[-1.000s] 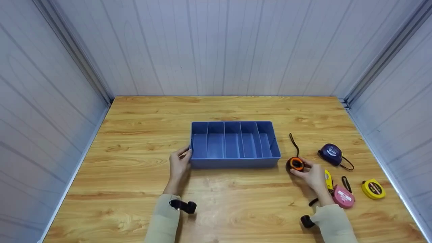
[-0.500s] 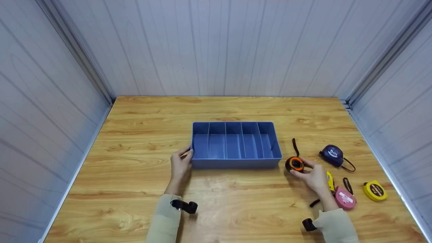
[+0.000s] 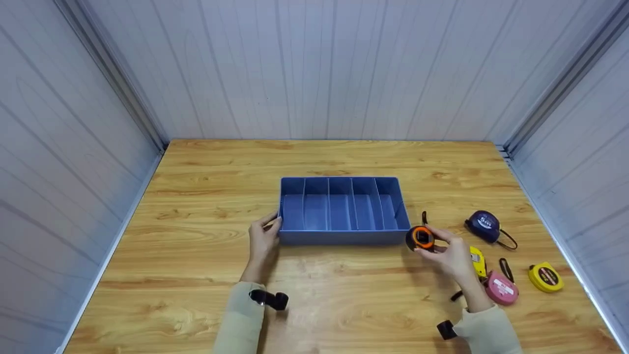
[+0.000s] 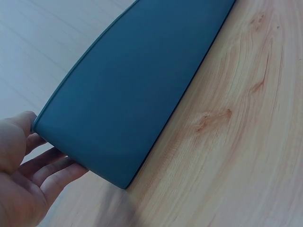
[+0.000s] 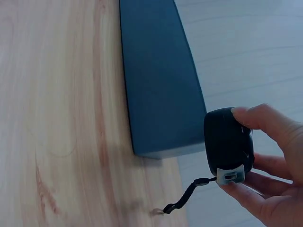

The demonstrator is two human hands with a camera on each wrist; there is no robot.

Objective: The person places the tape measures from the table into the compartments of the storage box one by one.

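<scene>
Leftward, toward the near right corner of the blue tray, the orange-and-black tape measure had moved together with the right hand since half a second before, while the tray and the left hand had stayed in place.

Pale walls stood behind and on both sides of the wooden surface. On this surface the tray lay lengthwise near the middle, its five compartments in one row. Light sleeves covered the forearms, and each carried a black device near the wrist.

The left hand had its grip on the left end of the tray, the thumb at the rim and the fingers against the outer wall. The right hand had its grip around the orange-and-black tape measure, grasping it between thumb and fingers, raised above the surface; whether it touched the tray could not be told.

To the right lay a dark blue tape measure, a pink tape measure, a yellow tape measure and one more yellow item, partly hidden by the right wrist. Smallest was the black strap, which hung from the held tape measure.
</scene>
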